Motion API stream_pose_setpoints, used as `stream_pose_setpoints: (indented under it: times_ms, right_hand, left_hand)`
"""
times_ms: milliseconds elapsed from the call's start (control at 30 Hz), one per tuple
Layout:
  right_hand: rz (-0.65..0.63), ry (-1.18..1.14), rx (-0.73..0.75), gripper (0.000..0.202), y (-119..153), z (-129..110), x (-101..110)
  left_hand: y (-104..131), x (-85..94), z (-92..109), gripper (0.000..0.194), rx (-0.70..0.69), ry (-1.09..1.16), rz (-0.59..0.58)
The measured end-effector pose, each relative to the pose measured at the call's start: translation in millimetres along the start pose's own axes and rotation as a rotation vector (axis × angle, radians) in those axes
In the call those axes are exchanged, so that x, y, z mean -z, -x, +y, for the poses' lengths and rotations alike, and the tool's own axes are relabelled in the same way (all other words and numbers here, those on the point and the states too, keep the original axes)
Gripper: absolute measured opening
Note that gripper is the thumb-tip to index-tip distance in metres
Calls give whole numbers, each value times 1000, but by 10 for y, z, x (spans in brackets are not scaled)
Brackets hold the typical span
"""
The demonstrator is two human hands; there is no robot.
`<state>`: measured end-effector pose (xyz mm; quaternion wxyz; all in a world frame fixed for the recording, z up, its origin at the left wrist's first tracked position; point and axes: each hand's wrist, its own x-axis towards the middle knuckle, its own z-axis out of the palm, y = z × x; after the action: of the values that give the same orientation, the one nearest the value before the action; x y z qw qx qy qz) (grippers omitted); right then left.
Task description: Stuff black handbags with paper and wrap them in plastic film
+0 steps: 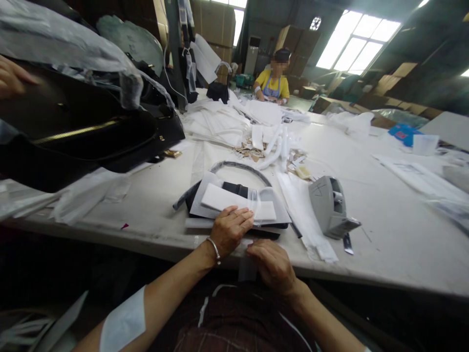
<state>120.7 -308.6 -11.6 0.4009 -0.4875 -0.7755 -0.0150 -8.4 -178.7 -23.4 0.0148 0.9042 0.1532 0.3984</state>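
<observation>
A black handbag point(239, 189) lies on the table before me, a sheet of thin white foam and a folded white foam strip point(225, 198) on top. Its handle point(244, 166), in clear wrap, arches away from me. Across the foam strip runs a band of clear tape point(254, 197). My left hand point(233, 226) rests on the foam's near edge, fingers stretched out and pressing down. Just right of it, at the table's edge, my right hand point(273, 264) pinches a clear strip point(248, 269), which looks like tape and hangs below the fingers.
A grey tape dispenser point(326, 208) stands to the right, beside white foam strips point(308, 220). At left, another person's hand point(14, 77) is by a large black bag point(84, 142). Foam sheets point(216, 122) pile up beyond. A person in yellow point(273, 85) works at the far end.
</observation>
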Motion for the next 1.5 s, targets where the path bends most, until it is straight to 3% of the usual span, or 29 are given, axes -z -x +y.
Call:
stream_pose_setpoints:
  times_ms: [67, 167, 333, 433, 600, 800, 1067, 1267, 1400, 1500]
  right_hand:
    - [-27, -42, -27, 15, 30, -104, -35]
    - [-112, -26, 47, 18, 196, -174, 6]
    - [-253, 358, 61, 37, 538, 62, 204]
    - [-227, 471, 50, 41, 600, 191, 181]
    - [-106, 360, 47, 33, 408, 170, 44]
    - [-17, 203, 75, 29, 145, 159, 45]
    - [-51, -1, -42, 33, 40, 67, 47]
    - [-60, 114, 31, 29, -112, 1, 171]
    - [-57, 245, 112, 26, -291, 61, 262]
    - [-99, 266, 91, 29, -389, 127, 295]
  left_hand:
    - [-3, 0, 1, 21, -2, 6, 20]
    - [-12, 11, 9, 20, 4, 14, 37]
    - [-24, 32, 15, 20, 4, 12, 5]
    - [-26, 34, 13, 21, 0, 12, 3]
    - [-23, 31, 19, 22, 12, 9, -11]
    - [-17, 21, 17, 21, 15, 0, -11]
    - [1, -3, 9, 22, 14, 1, -16]
    - [25, -38, 2, 24, 10, -2, -13]
    - [20, -32, 17, 23, 23, -6, -13]
    - [8, -33, 33, 22, 47, 13, 19]
